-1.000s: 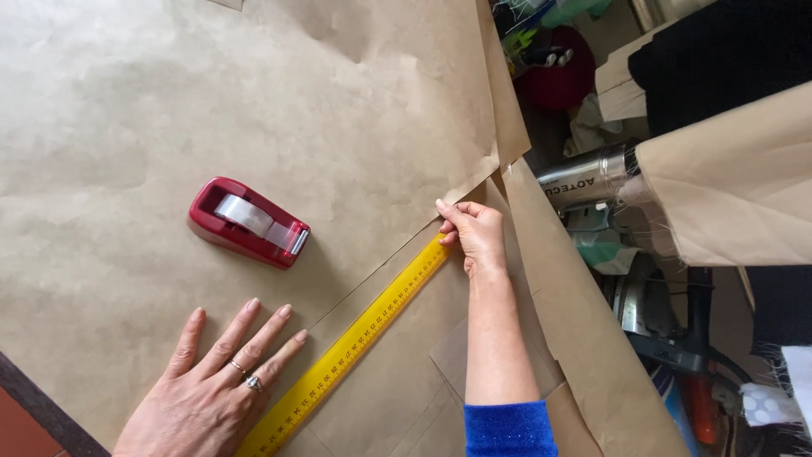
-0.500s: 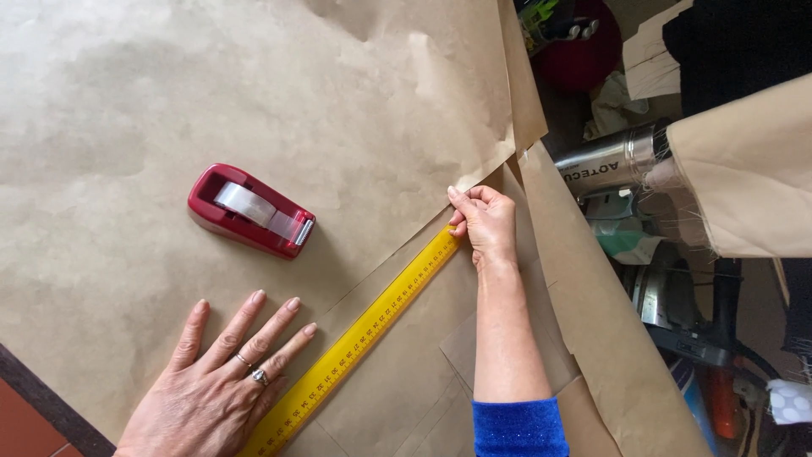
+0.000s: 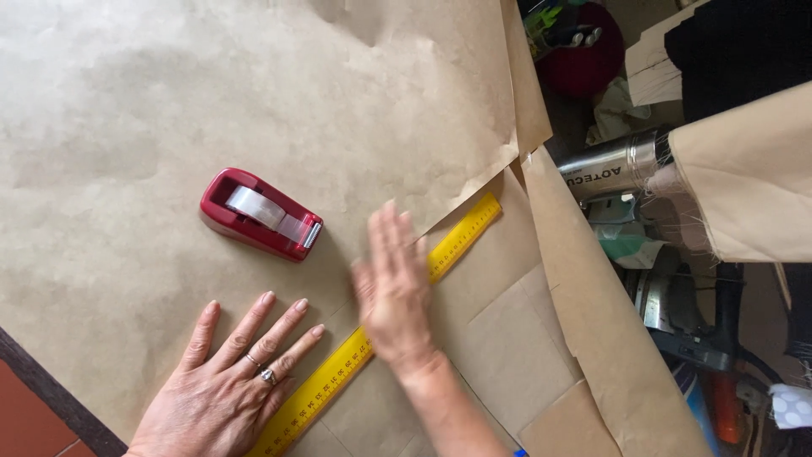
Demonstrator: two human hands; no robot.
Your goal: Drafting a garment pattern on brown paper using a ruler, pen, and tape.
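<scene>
My left hand (image 3: pixel 228 385) lies flat, fingers spread, on brown kraft paper (image 3: pixel 254 93), right beside the lower end of a yellow ruler (image 3: pixel 461 241). The ruler runs diagonally from bottom left to upper right along a cut paper edge. My right hand (image 3: pixel 393 288) is blurred in motion, open and flat over the ruler's middle, holding nothing. A red tape dispenser (image 3: pixel 258 213) with clear tape rests on the paper just above my left hand.
A folded brown paper flap (image 3: pixel 609 347) hangs off the right side. Beyond it lie a shiny metal flask (image 3: pixel 617 165), a dark red container (image 3: pixel 584 59) with pens, a paper-wrapped bundle (image 3: pixel 753 182) and assorted tools. A dark table edge (image 3: pixel 51 393) shows at bottom left.
My right hand has left the ruler's far tip and swept down-left to its middle, fingers now spread. The left hand and tape dispenser have stayed put.
</scene>
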